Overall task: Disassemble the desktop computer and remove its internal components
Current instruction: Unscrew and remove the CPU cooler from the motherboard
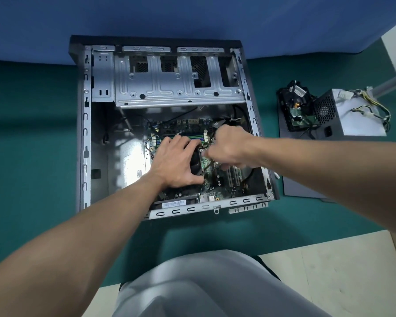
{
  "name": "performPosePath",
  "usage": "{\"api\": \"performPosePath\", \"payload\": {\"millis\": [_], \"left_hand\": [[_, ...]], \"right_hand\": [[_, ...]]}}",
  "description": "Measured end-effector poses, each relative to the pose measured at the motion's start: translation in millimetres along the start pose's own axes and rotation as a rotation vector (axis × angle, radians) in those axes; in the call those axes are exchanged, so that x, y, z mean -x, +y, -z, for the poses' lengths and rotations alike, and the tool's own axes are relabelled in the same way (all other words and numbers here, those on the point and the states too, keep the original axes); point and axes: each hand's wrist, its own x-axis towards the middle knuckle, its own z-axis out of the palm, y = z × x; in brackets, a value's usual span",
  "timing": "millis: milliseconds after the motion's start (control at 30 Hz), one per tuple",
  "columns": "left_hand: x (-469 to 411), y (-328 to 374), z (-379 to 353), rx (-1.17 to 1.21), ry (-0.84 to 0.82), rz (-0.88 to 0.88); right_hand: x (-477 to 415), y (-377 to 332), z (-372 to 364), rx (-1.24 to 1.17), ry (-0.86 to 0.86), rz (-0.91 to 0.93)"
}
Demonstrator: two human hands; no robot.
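An open desktop computer case (85,124) lies on its side on a green table. Inside it sits a green motherboard (224,179) with a black CPU cooler fan (196,161) near its middle. My left hand (176,163) rests over the fan, fingers spread and curled round its left and lower edges. My right hand (229,145) is just right of the fan, above the board, blurred, with fingers curled down; what it holds is hidden. A silver drive cage (176,88) fills the far part of the case.
Right of the case, a grey power supply (350,115) with loose cables and a black drive assembly (295,108) sit on a dark side panel (306,177). A blue wall rises behind the table. My grey-clad knee is below the table's near edge.
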Motion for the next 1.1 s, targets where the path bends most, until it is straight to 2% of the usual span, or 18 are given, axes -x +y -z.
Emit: {"api": "performPosePath", "payload": {"millis": [33,67,100,167,300,333,400,533,733,833,1033,1100], "left_hand": [[0,0,0,0.0,-0.003,0.003],[0,0,-1,-0.004,-0.005,0.003],[0,0,-1,-0.008,-0.006,0.003],[0,0,-1,-0.014,-0.002,0.007],[-1,1,0,-0.023,-0.002,0.013],[-1,1,0,-0.03,-0.003,0.013],[-1,2,0,-0.034,-0.005,0.015],[1,2,2,-0.017,-0.013,0.013],[0,2,2,-0.038,-0.044,0.021],[-1,3,2,-0.052,-0.042,0.02],[-2,3,2,-0.057,-0.042,0.026],[-2,3,1,-0.057,-0.045,0.027]], "right_hand": [[-1,1,2,-0.164,-0.116,-0.151],[-2,1,2,-0.216,-0.201,-0.228],[-3,1,2,-0.178,-0.217,-0.224],[-2,0,-2,0.108,-0.104,-0.052],[15,-3,-10,0.857,0.135,0.451],[17,-3,-11,0.987,0.169,0.581],[18,-1,-12,1.093,0.22,0.728],[14,15,-2,1.011,0.236,0.751],[10,38,-9,0.622,0.178,0.549],[9,36,-10,0.522,0.167,0.488],[-2,16,-13,0.093,0.139,0.049],[0,9,-9,0.075,0.088,0.008]]}}
